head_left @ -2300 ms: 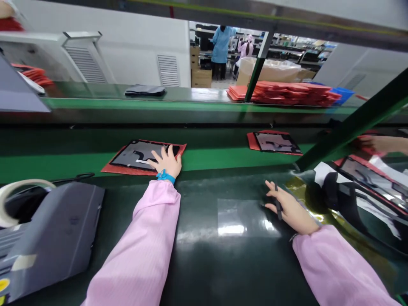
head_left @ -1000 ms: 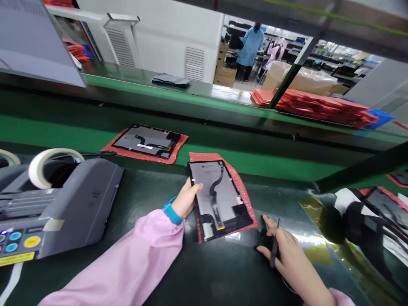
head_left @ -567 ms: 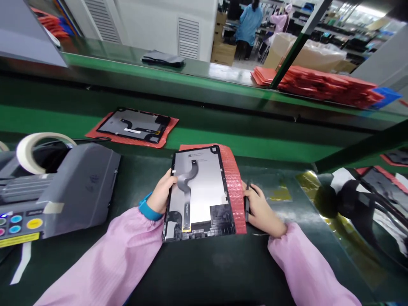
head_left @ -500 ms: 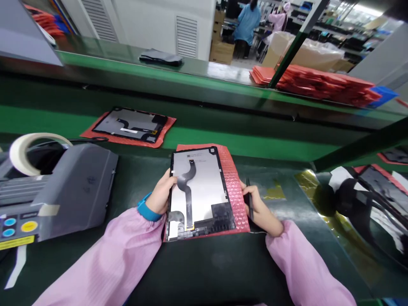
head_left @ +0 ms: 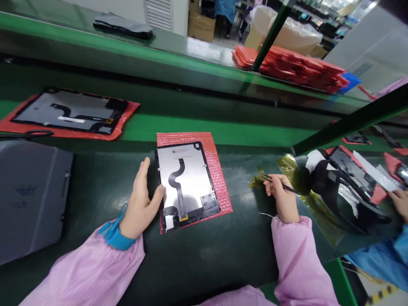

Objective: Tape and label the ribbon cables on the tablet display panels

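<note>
A tablet screen panel (head_left: 185,180) lies back side up on a red bubble-wrap sheet (head_left: 214,168) on the dark bench in front of me. A black flex cable runs down its silver back. My left hand (head_left: 140,202) rests at the panel's left edge, fingers stretched out, thumb touching the edge. My right hand (head_left: 280,197) is off to the right, pinched on black tweezers (head_left: 279,184) whose tips point left over a yellowish film patch (head_left: 259,180).
A second panel on red wrap (head_left: 68,114) lies on the green belt at the left. A grey tape dispenser (head_left: 28,195) stands at the left. Red sheets (head_left: 290,66) are stacked on the far shelf. Another person's hand (head_left: 400,203) works at the right, by black parts (head_left: 338,187).
My left hand fetched the panel on its wrap from the belt and laid it on the bench. My right hand then left the wrap's right edge and moved right with the tweezers.
</note>
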Action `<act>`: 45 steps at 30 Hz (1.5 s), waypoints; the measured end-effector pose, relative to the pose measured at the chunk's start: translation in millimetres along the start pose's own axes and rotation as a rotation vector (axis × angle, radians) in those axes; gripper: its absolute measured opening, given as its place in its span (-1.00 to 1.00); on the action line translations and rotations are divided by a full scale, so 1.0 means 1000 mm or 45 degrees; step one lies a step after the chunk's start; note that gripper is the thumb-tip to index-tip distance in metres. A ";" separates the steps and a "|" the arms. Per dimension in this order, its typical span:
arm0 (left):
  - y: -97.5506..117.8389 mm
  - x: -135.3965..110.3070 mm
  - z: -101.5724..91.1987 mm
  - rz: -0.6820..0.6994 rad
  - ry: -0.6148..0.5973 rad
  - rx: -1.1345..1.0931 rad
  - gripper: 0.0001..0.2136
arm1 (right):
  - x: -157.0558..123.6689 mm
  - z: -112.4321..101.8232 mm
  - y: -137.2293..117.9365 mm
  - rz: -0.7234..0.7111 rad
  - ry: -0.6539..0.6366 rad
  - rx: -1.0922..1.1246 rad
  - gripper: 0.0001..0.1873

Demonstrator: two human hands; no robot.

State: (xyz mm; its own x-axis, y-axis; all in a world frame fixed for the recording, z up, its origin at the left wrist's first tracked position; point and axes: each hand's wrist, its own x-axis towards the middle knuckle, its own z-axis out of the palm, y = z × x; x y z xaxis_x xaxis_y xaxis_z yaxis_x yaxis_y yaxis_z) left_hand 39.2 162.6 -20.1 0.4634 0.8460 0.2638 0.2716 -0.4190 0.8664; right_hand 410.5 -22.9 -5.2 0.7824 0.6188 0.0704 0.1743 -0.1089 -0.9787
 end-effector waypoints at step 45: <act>-0.003 -0.001 -0.020 0.630 -1.046 0.070 -0.38 | -0.001 -0.003 -0.012 0.031 0.047 -0.305 -0.43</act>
State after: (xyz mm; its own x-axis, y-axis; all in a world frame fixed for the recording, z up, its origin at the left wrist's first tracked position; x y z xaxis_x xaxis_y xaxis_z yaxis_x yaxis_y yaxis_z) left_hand 21.5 169.2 -14.5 0.9769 0.0825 0.1970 -0.0840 -0.6994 0.7098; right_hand 409.0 -24.6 7.1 0.8086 0.5855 0.0583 0.2883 -0.3080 -0.9067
